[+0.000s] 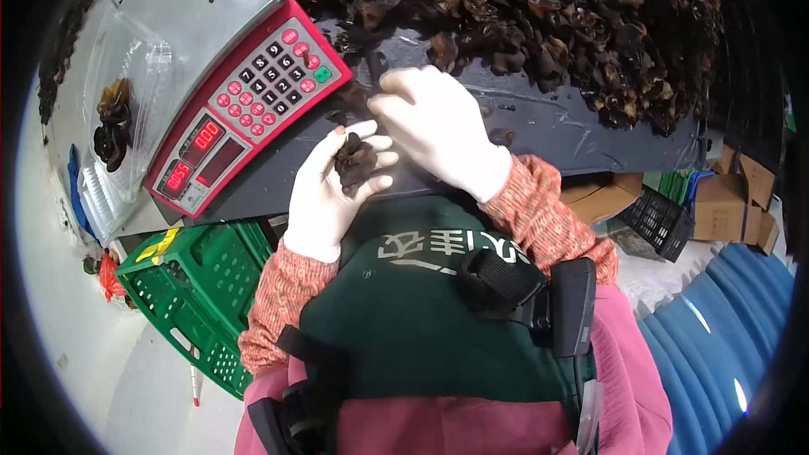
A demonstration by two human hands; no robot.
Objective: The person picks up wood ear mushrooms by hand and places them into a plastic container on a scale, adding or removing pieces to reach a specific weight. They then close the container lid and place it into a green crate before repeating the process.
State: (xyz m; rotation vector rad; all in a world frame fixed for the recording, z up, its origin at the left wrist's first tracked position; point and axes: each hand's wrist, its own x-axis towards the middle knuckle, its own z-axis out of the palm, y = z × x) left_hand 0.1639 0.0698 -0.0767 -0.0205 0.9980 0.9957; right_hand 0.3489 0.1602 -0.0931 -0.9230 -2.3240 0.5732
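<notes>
Below the scale (244, 93), left hand (333, 181) cupped, gloved, fingers curled round a clump of fungus (354, 164); right hand (438, 126) just beside, fingers bent together, pinching at the desk (539, 131) edge, grip contents unclear; fungus pile (539, 17) beyond; bag (126, 118) on the scale pan.

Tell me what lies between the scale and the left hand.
Head view: only bare dark tabletop separates the scale from the left hand, which holds dried mushrooms.
</notes>
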